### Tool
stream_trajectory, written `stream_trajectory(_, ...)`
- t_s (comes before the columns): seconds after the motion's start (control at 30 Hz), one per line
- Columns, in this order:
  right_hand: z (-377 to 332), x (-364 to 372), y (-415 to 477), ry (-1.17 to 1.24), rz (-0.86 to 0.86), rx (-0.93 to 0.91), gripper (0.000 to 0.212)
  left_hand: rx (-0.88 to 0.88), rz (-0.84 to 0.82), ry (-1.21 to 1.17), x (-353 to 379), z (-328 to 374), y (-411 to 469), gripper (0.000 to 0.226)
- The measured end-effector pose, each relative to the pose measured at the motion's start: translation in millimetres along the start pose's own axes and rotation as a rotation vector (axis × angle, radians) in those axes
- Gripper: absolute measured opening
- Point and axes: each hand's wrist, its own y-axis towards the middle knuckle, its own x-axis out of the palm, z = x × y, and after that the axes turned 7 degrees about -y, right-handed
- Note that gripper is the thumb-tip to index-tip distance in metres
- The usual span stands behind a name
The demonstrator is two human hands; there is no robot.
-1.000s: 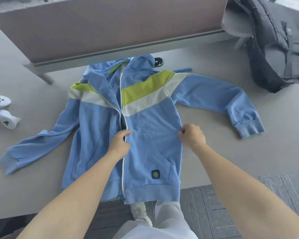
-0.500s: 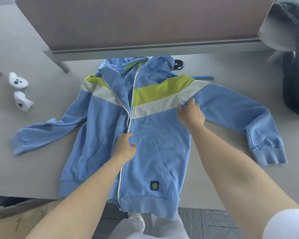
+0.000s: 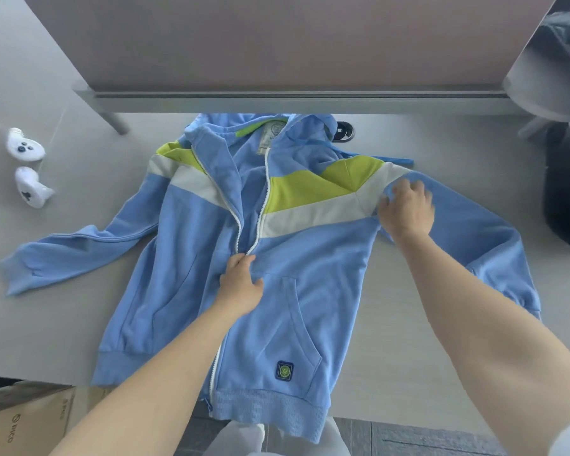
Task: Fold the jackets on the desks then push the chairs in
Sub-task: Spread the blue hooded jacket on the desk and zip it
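A light blue zip jacket point(image 3: 313, 291) with green and white chest stripes lies face up on the grey desk point(image 3: 63, 324), hood toward the divider, sleeves spread out to both sides. My left hand point(image 3: 241, 284) rests on the zipper at the middle of the chest, fingers on the fabric. My right hand point(image 3: 407, 209) pinches the cloth at the jacket's right shoulder seam, where the sleeve begins. The hem hangs slightly over the desk's near edge.
Two white controllers point(image 3: 27, 166) lie at the desk's left. A grey-brown divider panel point(image 3: 277, 44) stands behind the jacket. A dark jacket point(image 3: 563, 192) is heaped at the right. A round cable port point(image 3: 343, 131) sits by the hood. A cardboard box point(image 3: 23, 419) is below left.
My right hand moved from the jacket's side up to the right shoulder seam and took hold of the fabric. The left hand stayed on the zipper. The view shifted closer.
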Motion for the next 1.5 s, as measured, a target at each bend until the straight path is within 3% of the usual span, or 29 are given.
stream_trajectory(0.1,-25,1,15,-0.088,-0.110,-0.197,0.037,0.023,0.079,0.035,2,3,5,0.049)
stream_trajectory(0.2,-44,8,22,-0.032,-0.235,-0.102,0.041,0.050,0.162,-0.044,3,4,6,0.041)
stream_trajectory(0.3,-46,9,31,-0.056,-0.185,-0.139,0.023,0.107,0.170,-0.085,2,2,5,0.042)
stream_trajectory(0.5,-32,-17,60,0.015,0.116,-0.105,0.021,-0.009,-0.028,-0.422,1,-5,-5,0.038)
stream_trajectory(0.6,-28,-16,64,-0.079,0.065,-0.097,0.028,-0.096,-0.015,-0.468,6,-6,-15,0.012)
stream_trajectory(0.67,-33,-12,54,-0.159,0.016,-0.071,0.037,-0.203,-0.087,-0.452,4,-10,-19,0.023)
stream_trajectory(0.73,-41,-7,34,-0.187,0.047,-0.152,0.037,-0.311,-0.205,-0.345,0,-18,-24,0.027)
stream_trajectory(0.8,-50,4,4,-0.196,0.075,-0.350,0.033,-0.379,-0.288,-0.294,-2,-27,-29,0.030)
stream_trajectory(0.9,-71,22,-40,-0.199,-0.046,-0.530,0.035,-0.476,-0.394,-0.364,-6,-30,-37,0.033)
stream_trajectory(1.07,-124,44,-73,-0.146,-0.322,-0.502,0.039,-0.559,-0.577,-0.217,-6,-28,-50,0.045)
stream_trajectory(1.13,-139,48,-78,-0.173,-0.349,-0.490,0.040,-0.559,-0.622,-0.231,-2,-32,-56,0.035)
stream_trajectory(1.2,-149,49,-77,-0.175,-0.325,-0.455,0.041,-0.512,-0.616,-0.276,2,-36,-63,0.021)
stream_trajectory(1.33,-164,47,-65,-0.039,-0.317,-0.318,0.035,-0.324,-0.507,-0.223,10,-49,-72,0.026)
stream_trajectory(1.5,-176,45,-55,0.058,-0.315,-0.287,0.030,-0.175,-0.098,-0.097,15,-53,-101,0.015)
